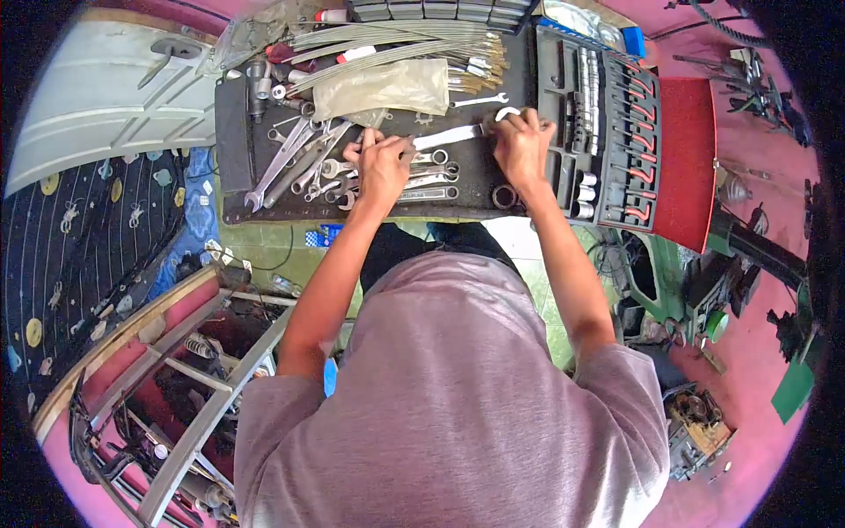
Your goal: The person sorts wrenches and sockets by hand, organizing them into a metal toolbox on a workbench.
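A long, flat silver wrench [449, 137] spans the gap between my two hands, just above the dark bench mat. My left hand [382, 167] is closed at its left end, and my right hand [521, 148] grips the right end. A pale curved end [507, 114] shows by my right fingers. The fingers hide both ends in part. Several combination wrenches [427, 193] lie in a row below, close to my left hand. More wrenches [290, 158] are piled to its left. A dark ring-shaped part [503, 196] sits below my right hand.
A bundle of metal rods [396, 37] and a yellowish plastic bag [383, 90] lie at the back of the bench. A red tool case [685, 158] with sockets [584, 189] and red-handled tools [641, 141] stands open at right. A metal frame [189, 422] stands lower left.
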A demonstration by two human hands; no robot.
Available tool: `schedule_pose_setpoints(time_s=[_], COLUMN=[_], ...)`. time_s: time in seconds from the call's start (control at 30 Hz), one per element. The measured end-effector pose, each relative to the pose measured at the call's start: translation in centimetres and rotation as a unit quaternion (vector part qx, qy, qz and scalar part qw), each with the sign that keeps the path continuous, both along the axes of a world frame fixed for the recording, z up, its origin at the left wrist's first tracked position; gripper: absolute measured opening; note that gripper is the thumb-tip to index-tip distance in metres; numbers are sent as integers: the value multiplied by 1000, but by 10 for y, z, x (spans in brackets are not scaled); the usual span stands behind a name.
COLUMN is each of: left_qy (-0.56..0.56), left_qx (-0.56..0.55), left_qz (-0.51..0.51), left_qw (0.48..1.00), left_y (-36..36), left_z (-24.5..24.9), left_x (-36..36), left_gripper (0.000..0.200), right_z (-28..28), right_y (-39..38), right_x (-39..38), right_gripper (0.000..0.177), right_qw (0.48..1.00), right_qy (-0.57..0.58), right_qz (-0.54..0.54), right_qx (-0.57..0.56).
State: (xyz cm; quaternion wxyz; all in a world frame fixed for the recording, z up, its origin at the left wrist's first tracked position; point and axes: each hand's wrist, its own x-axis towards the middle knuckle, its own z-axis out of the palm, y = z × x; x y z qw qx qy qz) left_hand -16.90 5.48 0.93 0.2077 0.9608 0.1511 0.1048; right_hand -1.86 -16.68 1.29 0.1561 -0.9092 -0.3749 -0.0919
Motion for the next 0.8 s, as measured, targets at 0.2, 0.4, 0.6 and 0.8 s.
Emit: schedule_pose_setpoints(time_s=[0.2,0.4,0.6,0.8], left_qy=[-24,-44,-50,-46], left_qx=[-1,17,27,1], left_qz=[0,-1,-4,-12], left_qw=[1000,999,998,999], left_y=[0,-1,-1,1], left_z=[-3,-4,-3,-1], left_x=[1,2,3,1], left_gripper=[10,13,16,18], right_z=[-7,-17,3,3], right_y=[-12,-2,-2,-30], right_x=[33,43,17,16], right_gripper=[21,31,30,28], right_qw=[994,993,996,994], right_qy=[-5,13,84,75], right_qz=[-111,-116,-8,12], right_qx=[-17,-30,4,-81])
